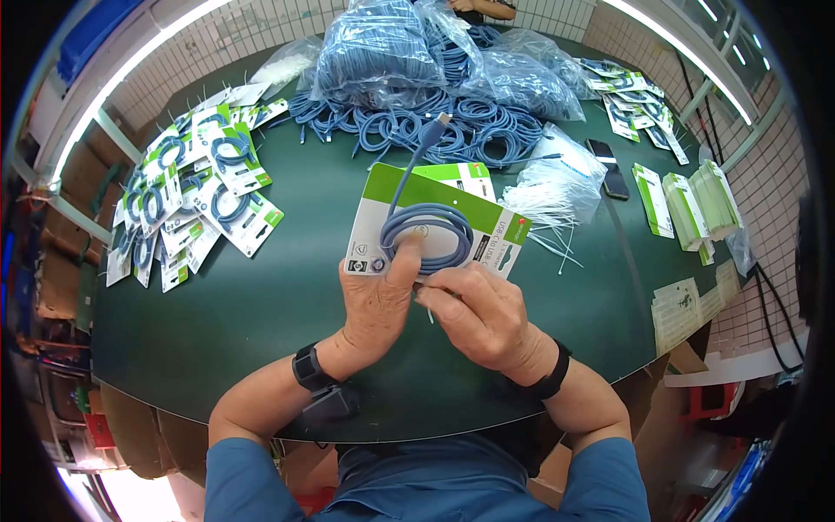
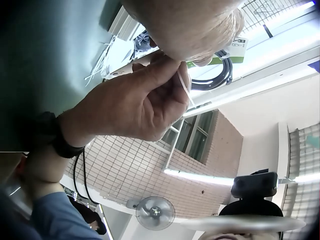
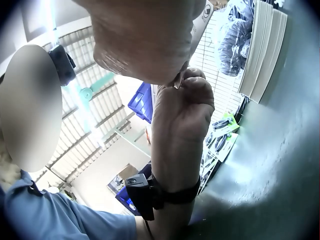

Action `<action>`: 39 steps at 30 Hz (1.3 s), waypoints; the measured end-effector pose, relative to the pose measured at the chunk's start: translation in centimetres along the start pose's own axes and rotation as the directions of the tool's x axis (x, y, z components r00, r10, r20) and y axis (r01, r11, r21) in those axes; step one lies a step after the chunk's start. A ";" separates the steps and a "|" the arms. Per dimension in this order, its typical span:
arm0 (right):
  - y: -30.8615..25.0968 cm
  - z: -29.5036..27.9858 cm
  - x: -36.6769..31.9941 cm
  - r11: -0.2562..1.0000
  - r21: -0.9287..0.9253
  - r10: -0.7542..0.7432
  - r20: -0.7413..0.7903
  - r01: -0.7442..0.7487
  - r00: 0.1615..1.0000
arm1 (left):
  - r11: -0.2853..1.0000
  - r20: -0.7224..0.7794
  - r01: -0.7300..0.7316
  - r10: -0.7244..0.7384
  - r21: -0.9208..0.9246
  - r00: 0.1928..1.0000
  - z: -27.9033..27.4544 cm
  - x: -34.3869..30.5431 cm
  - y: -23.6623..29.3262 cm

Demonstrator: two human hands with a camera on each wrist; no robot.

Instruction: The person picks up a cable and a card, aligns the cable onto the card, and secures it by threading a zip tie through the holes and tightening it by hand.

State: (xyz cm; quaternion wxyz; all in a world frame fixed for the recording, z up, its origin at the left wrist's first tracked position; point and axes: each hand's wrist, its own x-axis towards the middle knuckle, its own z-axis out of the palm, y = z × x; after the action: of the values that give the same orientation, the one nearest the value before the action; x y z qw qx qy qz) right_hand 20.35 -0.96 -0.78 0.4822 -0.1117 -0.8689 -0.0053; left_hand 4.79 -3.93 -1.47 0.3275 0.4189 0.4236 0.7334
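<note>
My left hand grips a green-and-white packaging card from below, its thumb pressed into the middle of a coiled blue-grey cable that lies against the card. One end of the cable sticks up past the card's top edge, with a plug at its tip. At the lower edge my right hand pinches a thin white cable tie between thumb and fingertips. The tail of this cable tie pokes out of the right fingers in the left wrist view. Behind the card, the tie's path is hidden.
Carded cables pile up at left. Bagged cables and loose coils lie at the back. Beyond the card are another card and loose white cable ties. A phone and card stacks are at right.
</note>
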 end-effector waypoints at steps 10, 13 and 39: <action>-0.6 -0.2 0.7 0.981 -0.097 0.169 0.001 -0.168 0.986 | 0.987 0.101 0.059 -0.075 0.149 0.992 -0.7 -0.2 0.4; -0.7 -0.4 0.7 0.976 -0.108 0.196 0.029 -0.192 0.980 | 0.989 0.100 0.053 -0.067 0.137 0.993 -0.5 -0.2 0.6; -1.2 0.0 0.6 0.987 -0.042 0.150 -0.108 -0.155 0.983 | 0.996 0.130 0.084 -0.089 0.039 0.988 -0.4 0.6 1.7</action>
State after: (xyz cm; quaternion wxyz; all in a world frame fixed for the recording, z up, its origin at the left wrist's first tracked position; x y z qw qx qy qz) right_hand 19.80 -2.06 -0.19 0.5231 -0.1897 -0.8309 0.0039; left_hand 3.99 -4.24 0.14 0.3792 0.4530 0.4310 0.6821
